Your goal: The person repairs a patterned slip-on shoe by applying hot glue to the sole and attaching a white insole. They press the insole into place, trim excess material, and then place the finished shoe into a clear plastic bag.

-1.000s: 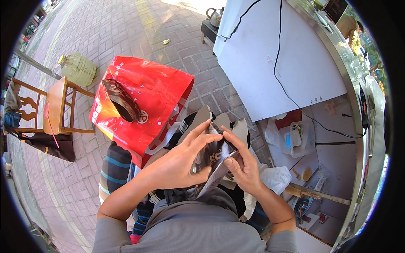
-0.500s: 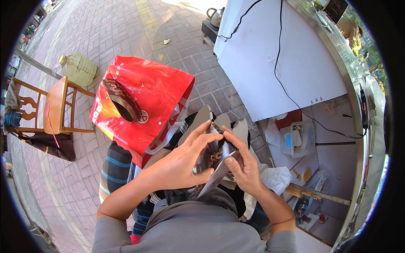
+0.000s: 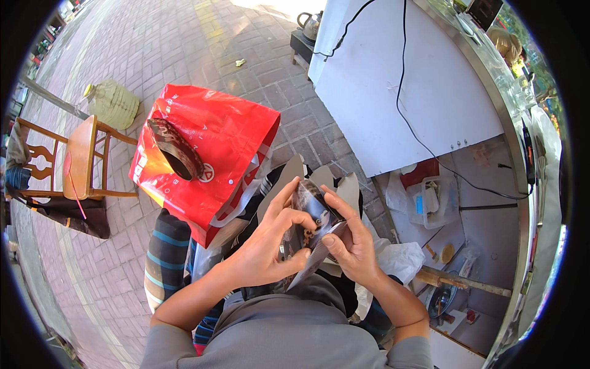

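Over my lap I hold a dark, glossy printed cardboard piece (image 3: 312, 203) with a gold swirl pattern, bent so that its plain grey underside shows. My left hand (image 3: 261, 249) curls around its left side, index finger pressing on the dark face. On the other side my right hand (image 3: 355, 252) pinches the edge, its thumb on the grey side and fingers along the top. Flat grey cardboard pieces (image 3: 349, 189) lie on my lap beyond my hands. A dark patterned sleeve, curved into an open oval (image 3: 173, 146), rests on a red bag (image 3: 236, 120).
At the left stand a wooden chair (image 3: 83, 163) and a pale yellowish jug (image 3: 114, 104). On the right is a white cabinet (image 3: 399, 92) with a cable hanging across it; its lower shelf holds a clear plastic box (image 3: 433, 203) and a wooden-handled tool (image 3: 439, 280). A kettle (image 3: 310, 24) stands far back.
The cardboard piece has turned so more of its dark face shows at the top. My left index finger has bent down onto it, and my right thumb has shifted slightly lower.
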Demonstrator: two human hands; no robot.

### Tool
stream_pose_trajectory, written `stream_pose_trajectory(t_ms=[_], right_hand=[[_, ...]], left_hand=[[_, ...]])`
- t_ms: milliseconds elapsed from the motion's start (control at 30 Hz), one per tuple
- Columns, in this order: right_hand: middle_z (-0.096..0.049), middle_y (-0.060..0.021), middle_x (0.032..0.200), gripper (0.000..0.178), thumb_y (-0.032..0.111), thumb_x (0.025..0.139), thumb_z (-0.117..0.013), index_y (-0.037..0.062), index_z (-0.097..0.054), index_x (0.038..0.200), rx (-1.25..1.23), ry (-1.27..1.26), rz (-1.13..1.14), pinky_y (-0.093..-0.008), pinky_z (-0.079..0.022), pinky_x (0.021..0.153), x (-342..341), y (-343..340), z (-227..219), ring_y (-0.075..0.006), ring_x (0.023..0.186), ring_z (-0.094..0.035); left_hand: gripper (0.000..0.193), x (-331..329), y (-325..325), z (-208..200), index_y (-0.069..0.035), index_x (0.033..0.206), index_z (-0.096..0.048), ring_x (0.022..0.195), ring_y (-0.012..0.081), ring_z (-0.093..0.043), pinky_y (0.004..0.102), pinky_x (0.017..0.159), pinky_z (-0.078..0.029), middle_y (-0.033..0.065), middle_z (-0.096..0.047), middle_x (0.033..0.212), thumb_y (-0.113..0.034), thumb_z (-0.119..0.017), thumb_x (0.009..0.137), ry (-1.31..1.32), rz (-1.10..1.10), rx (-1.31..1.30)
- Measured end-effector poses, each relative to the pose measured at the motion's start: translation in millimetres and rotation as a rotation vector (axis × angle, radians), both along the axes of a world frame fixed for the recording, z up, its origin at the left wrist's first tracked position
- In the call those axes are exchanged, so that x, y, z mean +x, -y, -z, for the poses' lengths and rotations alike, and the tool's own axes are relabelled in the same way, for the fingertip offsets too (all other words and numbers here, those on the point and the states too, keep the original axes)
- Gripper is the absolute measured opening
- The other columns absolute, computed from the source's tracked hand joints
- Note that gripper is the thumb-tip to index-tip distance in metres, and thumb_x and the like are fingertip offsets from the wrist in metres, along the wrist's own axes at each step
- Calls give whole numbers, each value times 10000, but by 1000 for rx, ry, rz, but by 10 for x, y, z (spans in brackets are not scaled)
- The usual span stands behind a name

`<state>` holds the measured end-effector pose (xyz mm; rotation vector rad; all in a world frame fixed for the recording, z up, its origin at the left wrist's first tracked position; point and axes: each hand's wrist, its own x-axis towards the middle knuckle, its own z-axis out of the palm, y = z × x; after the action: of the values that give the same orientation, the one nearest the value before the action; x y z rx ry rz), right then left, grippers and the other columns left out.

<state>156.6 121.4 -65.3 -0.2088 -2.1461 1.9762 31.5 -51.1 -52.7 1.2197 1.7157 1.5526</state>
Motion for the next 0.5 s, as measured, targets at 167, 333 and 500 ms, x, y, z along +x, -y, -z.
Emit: stream_pose_trajectory(t_ms=[167,333,500], right_hand=[[-400,-189,1522,569,173,947,-653,25,-429,1447,-23,-12,16,-398,-324,1136,-2,18,16,-298,1400,-405],[-407,-192,1515,568,167,945,-654,24,-428,1446,-50,-19,13,-393,-327,1133,10,21,7,-297,1391,-417],[-412,-193,1511,521,186,982,-610,19,-432,1443,-46,-8,14,-390,-331,1129,15,23,-13,-298,1388,-421]], left_hand=[[316,62,11,125,-66,1065,-559,1457,524,-184,540,1155,-239,350,-106,1558,-92,-709,788,31,-24,78],[303,100,-9,124,-63,1048,-555,1467,516,-158,540,1166,-220,360,-101,1556,-122,-732,809,41,-36,83],[287,92,-24,128,-64,1034,-551,1474,507,-142,539,1166,-221,366,-105,1554,-128,-730,819,28,-27,77]])
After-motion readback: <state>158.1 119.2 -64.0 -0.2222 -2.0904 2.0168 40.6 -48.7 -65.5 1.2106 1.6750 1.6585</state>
